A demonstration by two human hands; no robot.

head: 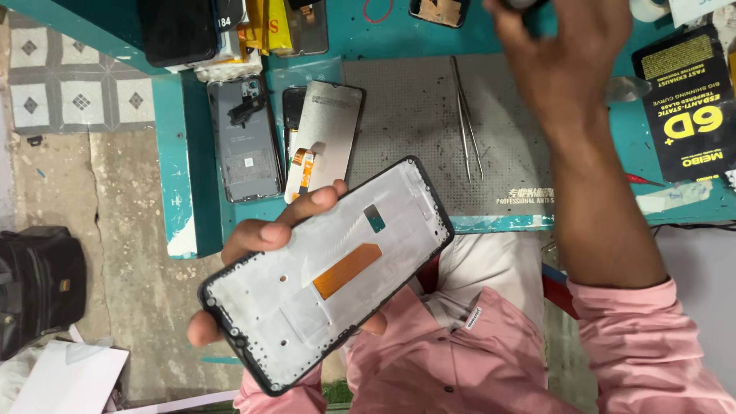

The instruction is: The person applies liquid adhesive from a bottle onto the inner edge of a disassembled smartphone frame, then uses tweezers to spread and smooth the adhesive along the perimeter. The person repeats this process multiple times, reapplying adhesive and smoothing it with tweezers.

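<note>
We hold a phone display assembly [330, 276] face down in our left hand [264, 238], its black rim framing a whitish back with an orange flex strip and a small teal patch. On the teal bench beyond it lies a second display panel [328, 130], grey-backed, also with an orange flex, leaning over a dark phone. At the far right sits a flat black package [686, 103] with yellow and white print, rectangular, lying at a slight tilt. At the top left corner rests a black screen [176, 31], and beside it yellow packaging [268, 23] with red print.
</note>
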